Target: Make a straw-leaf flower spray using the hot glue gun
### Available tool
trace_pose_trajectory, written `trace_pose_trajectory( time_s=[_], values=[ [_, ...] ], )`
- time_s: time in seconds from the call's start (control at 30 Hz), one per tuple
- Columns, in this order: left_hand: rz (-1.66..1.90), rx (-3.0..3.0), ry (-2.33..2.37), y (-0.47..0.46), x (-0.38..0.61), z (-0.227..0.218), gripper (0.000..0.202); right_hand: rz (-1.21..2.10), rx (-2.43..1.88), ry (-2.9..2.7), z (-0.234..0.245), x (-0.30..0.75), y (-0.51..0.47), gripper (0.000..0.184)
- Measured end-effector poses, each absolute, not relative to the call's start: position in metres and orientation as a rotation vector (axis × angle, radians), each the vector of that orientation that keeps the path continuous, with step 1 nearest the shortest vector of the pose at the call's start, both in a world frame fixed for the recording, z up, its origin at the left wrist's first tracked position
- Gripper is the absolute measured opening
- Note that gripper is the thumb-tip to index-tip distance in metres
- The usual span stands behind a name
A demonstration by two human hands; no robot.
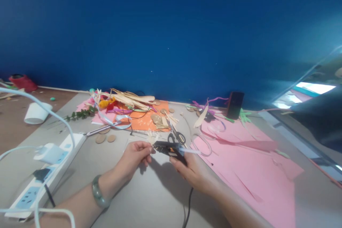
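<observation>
A black glue gun [168, 146] is gripped in my right hand [191, 169], its nozzle pointing left and a whitish glue stick [193, 151] poking out of its back. My left hand [139, 154] pinches a small pale fringed tuft [152, 137] between thumb and fingers, right at the nozzle's tip. Whether nozzle and tuft touch, I cannot tell. Just behind the gun lies a pair of scissors [176, 137] with dark handles, its blades partly hidden. The gun's black cord [189, 205] runs down toward the near edge of the view.
At left, a white power strip [60, 171] carries a white plug [50, 153] and cables. Behind my hands, dried husk strips [130, 97] lie over orange paper [139, 123]. Pink paper [256, 171] covers the right side. A dark phone [235, 105] leans against the blue wall; a white cup [37, 113] stands far left.
</observation>
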State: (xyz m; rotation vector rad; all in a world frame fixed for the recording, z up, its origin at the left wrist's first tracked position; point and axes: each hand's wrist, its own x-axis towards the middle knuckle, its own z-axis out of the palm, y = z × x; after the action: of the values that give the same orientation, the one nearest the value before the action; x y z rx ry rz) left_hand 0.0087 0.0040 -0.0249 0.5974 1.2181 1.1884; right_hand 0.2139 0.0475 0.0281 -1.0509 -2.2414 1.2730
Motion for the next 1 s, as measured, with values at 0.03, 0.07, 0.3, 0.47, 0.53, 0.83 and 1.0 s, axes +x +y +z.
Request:
trace_pose_trajectory(
  time_s=[0.03, 0.07, 0.3, 0.47, 0.53, 0.83, 1.0],
  values=[
    [1.189, 0.598, 1.219, 0.0041, 0.0090, -0.0240, 0.018, 1.262, -1.057, -2.246, 0.0275, 0.2139, 0.0474, 0.023],
    [1.188, 0.598, 1.218, 0.0041, 0.0092, -0.0232, 0.018, 1.246, -1.065, -2.250, 0.0269, 0.2140, 0.0472, 0.024],
    [1.175, 0.632, 1.215, 0.0036, 0.0081, -0.0251, 0.016, 1.237, -1.112, -2.255, 0.0262, 0.2137, 0.0459, 0.027],
    [1.193, 0.614, 1.216, 0.0036, 0.0081, -0.0259, 0.019, 1.237, -1.071, -2.266, 0.0294, 0.2136, 0.0455, 0.026],
    [1.189, 0.618, 1.223, 0.0040, 0.0081, -0.0261, 0.019, 1.219, -1.081, -2.281, 0.0301, 0.2136, 0.0456, 0.026],
    [1.185, 0.650, 1.204, 0.0042, 0.0064, -0.0292, 0.017, 1.173, -1.108, -2.306, 0.0290, 0.2149, 0.0455, 0.024],
    [1.180, 0.645, 1.199, 0.0047, 0.0071, -0.0263, 0.018, 1.174, -1.085, -2.292, 0.0286, 0.2148, 0.0468, 0.024]
  ],
)
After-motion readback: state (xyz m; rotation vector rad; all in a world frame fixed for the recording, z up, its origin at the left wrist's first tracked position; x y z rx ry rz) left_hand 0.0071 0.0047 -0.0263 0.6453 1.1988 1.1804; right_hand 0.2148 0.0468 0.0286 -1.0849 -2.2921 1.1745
